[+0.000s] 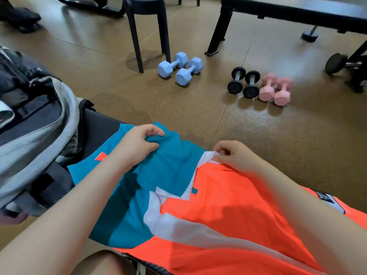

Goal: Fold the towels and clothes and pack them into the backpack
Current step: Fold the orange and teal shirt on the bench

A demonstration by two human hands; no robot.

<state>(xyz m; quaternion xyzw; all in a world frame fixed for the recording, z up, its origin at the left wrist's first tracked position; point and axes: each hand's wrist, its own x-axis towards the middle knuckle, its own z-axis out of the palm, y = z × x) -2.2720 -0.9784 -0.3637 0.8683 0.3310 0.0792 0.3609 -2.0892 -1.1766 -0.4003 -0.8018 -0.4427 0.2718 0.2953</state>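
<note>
Pinching teal fabric between curled fingers and thumb, the left hand (137, 142) grip holds the far edge of the shirt (198, 205), while the right hand (234, 154) grip pinches its white collar edge. The teal, white and orange shirt lies spread across a dark tabletop (99, 124). The grey backpack (33, 124) sits just left, touching the shirt's side. Dumbbells (180, 66) rest on the floor (258, 135) beyond.

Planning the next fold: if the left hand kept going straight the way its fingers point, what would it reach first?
The left hand pinches the shirt at its teal part, fingers pointing right. The first thing on that line looks like the right hand, pinching the white edge; depth is uncertain.
</note>
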